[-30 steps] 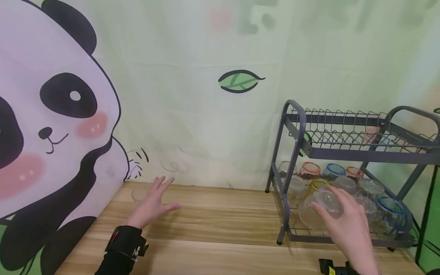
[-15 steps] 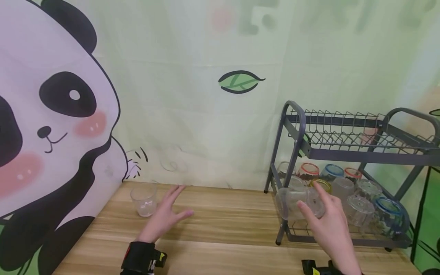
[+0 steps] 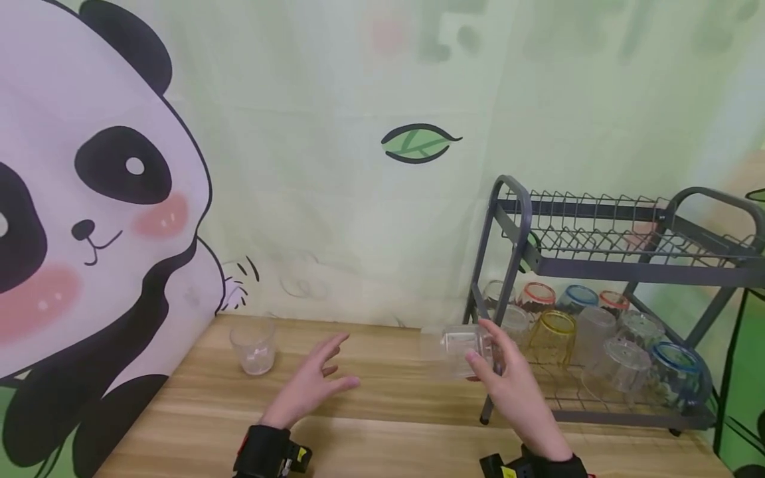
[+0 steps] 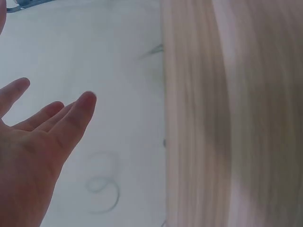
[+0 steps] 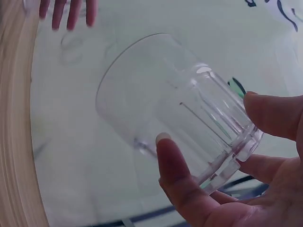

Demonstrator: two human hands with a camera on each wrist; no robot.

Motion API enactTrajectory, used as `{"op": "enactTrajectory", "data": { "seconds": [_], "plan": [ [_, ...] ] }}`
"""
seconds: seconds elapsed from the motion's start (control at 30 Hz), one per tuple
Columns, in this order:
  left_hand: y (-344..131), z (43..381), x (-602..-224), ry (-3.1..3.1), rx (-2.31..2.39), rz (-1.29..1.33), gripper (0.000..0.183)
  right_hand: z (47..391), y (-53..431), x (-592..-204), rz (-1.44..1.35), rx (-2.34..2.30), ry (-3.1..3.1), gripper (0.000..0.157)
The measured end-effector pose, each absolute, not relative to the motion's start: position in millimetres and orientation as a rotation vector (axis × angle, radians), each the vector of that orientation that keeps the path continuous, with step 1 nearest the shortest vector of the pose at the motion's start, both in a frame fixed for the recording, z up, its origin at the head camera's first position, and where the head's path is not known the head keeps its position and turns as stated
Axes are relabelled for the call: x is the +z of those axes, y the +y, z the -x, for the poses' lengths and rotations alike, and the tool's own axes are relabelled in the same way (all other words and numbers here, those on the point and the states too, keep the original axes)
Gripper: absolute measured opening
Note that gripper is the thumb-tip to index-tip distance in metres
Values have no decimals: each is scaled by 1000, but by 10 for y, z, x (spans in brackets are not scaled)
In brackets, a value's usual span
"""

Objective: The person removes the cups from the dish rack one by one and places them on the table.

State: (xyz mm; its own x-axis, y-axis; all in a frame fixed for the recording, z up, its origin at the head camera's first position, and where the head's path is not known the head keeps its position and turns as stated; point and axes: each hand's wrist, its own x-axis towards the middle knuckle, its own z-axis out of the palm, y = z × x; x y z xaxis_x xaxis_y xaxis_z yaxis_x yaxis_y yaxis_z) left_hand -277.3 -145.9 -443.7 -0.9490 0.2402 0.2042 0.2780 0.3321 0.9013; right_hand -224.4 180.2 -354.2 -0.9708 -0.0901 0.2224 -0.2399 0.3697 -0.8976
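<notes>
My right hand [image 3: 518, 388] grips a clear drinking glass [image 3: 461, 350] near its base, thumb on one side and fingers on the other. The glass lies on its side in the air, its mouth pointing left, above the table by the rack's left leg. In the right wrist view, the same glass [image 5: 175, 101] shows ridged walls near its thick base and a smooth upper part. My left hand [image 3: 311, 386] hovers over the table with fingers spread and nothing in it. Left of it, another clear glass [image 3: 254, 348] stands upright on the table.
A dark two-tier dish rack [image 3: 627, 267] stands on the right of the wooden table [image 3: 370, 398]. Its lower shelf bears several upside-down glasses, among them a yellow-tinted glass [image 3: 552, 337] and a blue-rimmed glass [image 3: 677, 375]. A panda-print cloth [image 3: 335, 199] hangs behind.
My right hand has carried the glass left, out of the lower shelf, tipping it onto its side. My left hand has moved right, away from the glass on the table.
</notes>
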Motion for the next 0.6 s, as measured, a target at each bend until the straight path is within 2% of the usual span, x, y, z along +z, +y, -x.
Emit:
{"op": "enactTrajectory", "data": {
  "seconds": [0.33,0.6],
  "plan": [
    [-1250,2672,-4267,-2420,-1941,718,82,2263,1502,-3708,-447,2293,-2180,54],
    [-1159,2603,-4123,-2305,-2120,839,83,2252,1371,-3706,-444,2381,-2153,54]
  ]
}}
